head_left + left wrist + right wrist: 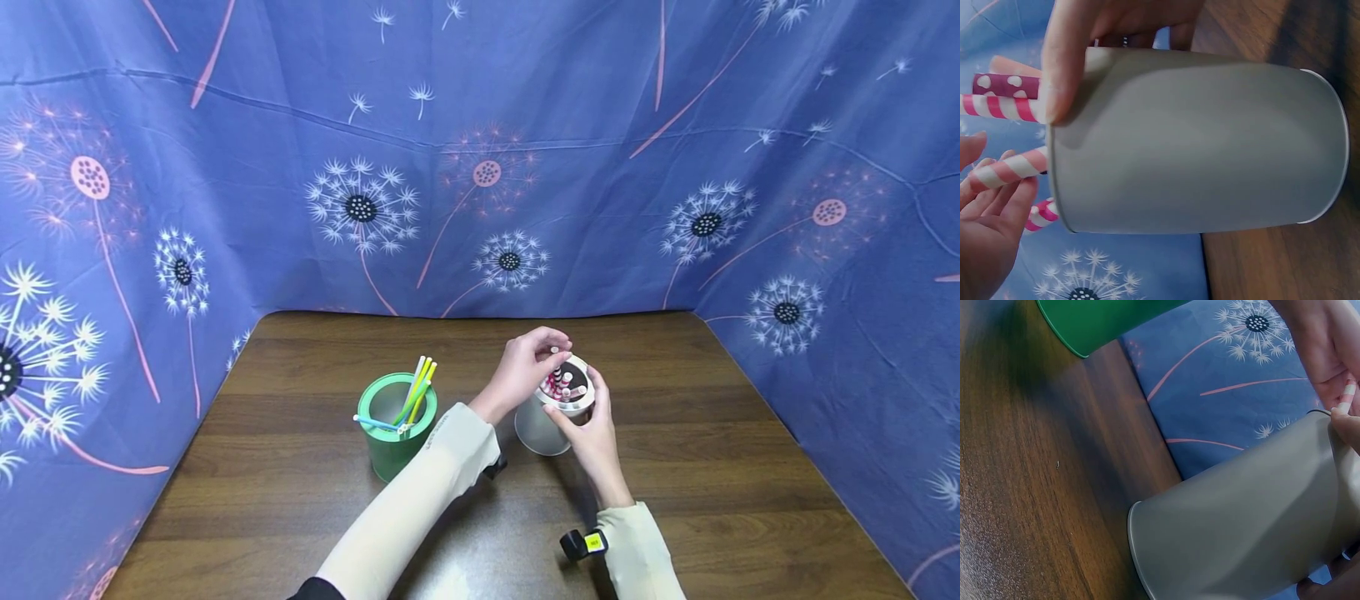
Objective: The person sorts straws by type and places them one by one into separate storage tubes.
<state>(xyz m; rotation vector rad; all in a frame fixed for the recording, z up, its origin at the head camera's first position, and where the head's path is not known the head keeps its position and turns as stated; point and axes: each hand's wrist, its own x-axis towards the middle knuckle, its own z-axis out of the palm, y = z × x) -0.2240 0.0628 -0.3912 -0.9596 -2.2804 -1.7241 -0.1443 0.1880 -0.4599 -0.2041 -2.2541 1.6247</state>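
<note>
A pale grey metal canister point(538, 429) stands on the table with several patterned paper straws point(557, 385) poking out of its white-rimmed top. My right hand point(597, 433) grips it near the rim, thumb in front and fingers round the far side. Over the opening, my left hand point(527, 363) pinches a pink-and-white striped straw point(1007, 170), whose lower end is hidden inside the canister. Beside that straw, the left wrist view shows a red-striped straw point(1007, 108) and a maroon one with white hearts point(1005, 85).
To the left stands a green canister point(392, 457) with several yellow, green, white and blue straws point(422, 390) in it; the blue one point(375, 423) lies across its rim. The wooden table point(720, 467) meets a blue dandelion-print cloth point(585, 217) behind.
</note>
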